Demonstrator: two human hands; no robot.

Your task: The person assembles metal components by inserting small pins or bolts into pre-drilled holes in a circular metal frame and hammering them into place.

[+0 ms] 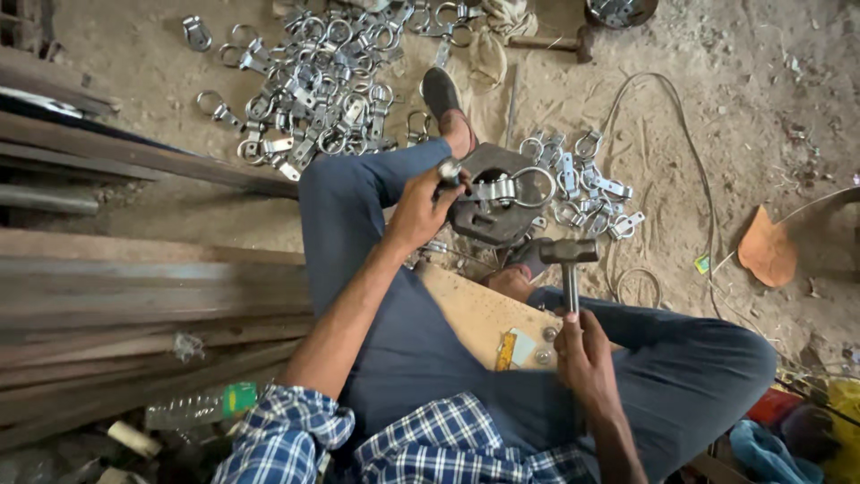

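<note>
On a dusty floor strewn with clasps (313, 81), the left hand (417, 211) grips a punch (448, 170) upright on the ring clasp (515, 188) seated on a block (488, 224), while the right hand (587, 354) clenches a hammer (569, 255) poised above.

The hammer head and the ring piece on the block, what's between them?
In the head view, only the dark block's near edge lies between the hammer head and the ring piece; they are apart.

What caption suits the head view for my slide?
Left hand steadies a metal ring clamp on a dark block; right hand holds a hammer.
</note>
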